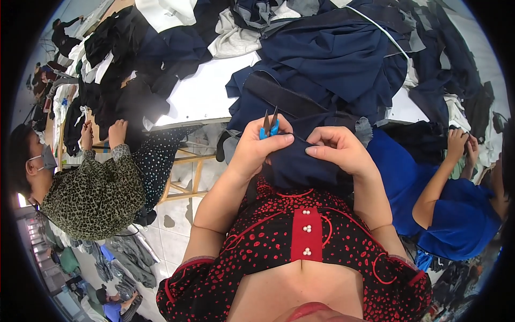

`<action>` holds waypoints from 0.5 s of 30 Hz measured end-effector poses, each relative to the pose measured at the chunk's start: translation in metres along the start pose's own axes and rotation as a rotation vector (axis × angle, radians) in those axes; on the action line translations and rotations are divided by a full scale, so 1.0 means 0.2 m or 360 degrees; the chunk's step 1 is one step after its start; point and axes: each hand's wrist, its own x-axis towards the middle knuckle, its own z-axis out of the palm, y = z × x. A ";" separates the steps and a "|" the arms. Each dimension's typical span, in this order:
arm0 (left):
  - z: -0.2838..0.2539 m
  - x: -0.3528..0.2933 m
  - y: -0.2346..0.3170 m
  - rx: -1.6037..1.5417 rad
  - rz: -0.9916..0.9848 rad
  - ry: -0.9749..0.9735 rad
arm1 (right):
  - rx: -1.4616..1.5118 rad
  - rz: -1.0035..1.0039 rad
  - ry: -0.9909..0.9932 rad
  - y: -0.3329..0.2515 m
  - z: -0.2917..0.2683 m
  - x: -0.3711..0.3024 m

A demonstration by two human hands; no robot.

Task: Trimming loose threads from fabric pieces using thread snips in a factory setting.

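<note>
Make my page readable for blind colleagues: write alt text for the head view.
The person's left hand and right hand pinch dark navy cloth, the left also holding blue-handled snips. Ahead, a white table is heaped with fabric; one co-worker is at left, another co-worker at right.

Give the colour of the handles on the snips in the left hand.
Snips' handles: bright blue, best seen in the head view.

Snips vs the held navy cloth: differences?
The snips are small; the cloth is larger. The snips have bright blue handles; the cloth is dark navy. The snips stick out of the left hand; the cloth is pinched by the right hand. Both are bluish.
</note>
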 end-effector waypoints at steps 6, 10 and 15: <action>0.01 -0.02 0.03 -0.0001 -0.0017 0.0128 | 0.0136 0.0044 0.0050 0.02 -0.01 0.01; 0.02 -0.04 0.06 0.0090 0.0014 0.0201 | -0.0356 -0.0330 0.0216 0.06 -0.03 0.05; 0.11 -0.04 -0.03 0.1191 0.0860 0.0237 | -0.1672 -0.0631 0.0681 -0.02 0.01 0.11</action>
